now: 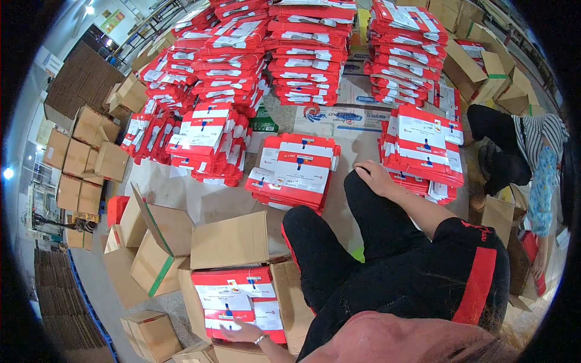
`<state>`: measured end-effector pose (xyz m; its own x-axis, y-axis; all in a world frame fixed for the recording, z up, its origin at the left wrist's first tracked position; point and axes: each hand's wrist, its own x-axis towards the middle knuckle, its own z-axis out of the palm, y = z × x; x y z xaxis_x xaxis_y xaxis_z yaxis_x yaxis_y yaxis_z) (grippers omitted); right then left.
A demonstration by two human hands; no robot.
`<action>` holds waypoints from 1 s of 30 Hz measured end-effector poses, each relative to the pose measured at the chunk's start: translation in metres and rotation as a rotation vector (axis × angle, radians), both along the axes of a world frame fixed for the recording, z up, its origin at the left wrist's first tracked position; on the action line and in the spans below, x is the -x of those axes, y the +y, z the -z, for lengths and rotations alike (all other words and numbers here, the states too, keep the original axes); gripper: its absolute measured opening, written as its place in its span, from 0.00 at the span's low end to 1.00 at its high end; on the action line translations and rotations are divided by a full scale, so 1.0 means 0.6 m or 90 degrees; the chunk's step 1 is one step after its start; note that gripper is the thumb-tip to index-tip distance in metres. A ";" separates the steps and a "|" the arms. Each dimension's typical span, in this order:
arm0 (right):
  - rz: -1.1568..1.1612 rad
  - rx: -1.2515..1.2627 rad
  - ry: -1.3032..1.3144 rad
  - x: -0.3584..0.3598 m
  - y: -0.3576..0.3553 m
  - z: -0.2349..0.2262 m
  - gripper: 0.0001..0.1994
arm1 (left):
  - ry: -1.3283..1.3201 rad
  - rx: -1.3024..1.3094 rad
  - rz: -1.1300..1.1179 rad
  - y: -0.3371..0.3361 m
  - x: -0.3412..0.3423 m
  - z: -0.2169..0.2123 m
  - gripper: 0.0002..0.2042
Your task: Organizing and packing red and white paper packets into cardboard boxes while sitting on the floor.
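A: Where's your red-and-white folded package (pixel 239 302)?
B: Flat, label side up, on top of the stack filling the open brown carton (pixel 230 245) at your lower left.
A: Carton state?
B: Upright on the floor, flaps spread outward.

Two hands of the wearer in view: left hand (pixel 242 331), right hand (pixel 372 175). One open brown cardboard carton (pixel 233 245) holding flat red-and-white packs (pixel 233 299). Roughly ten piles of red-and-white flat packs (pixel 299 169) on the floor. Second person (pixel 535 163): one.
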<state>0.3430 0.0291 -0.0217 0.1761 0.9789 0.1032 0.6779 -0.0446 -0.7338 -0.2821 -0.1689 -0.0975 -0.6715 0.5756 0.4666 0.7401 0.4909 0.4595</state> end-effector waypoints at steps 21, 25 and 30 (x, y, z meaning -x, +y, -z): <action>0.066 0.020 0.063 -0.043 -0.024 0.014 0.18 | -0.215 0.210 0.680 0.189 -0.514 -0.152 0.38; 0.062 0.022 0.059 -0.034 -0.022 0.009 0.18 | -0.225 0.198 0.678 0.187 -0.508 -0.146 0.38; 0.053 0.011 0.071 -0.038 -0.021 0.009 0.18 | -0.239 0.193 0.671 0.187 -0.510 -0.148 0.38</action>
<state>0.3660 0.0166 -0.0274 0.2657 0.9621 0.0619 0.5851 -0.1099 -0.8034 0.0236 -0.0565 -0.0085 0.1412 0.9862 0.0862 0.6896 -0.1605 0.7062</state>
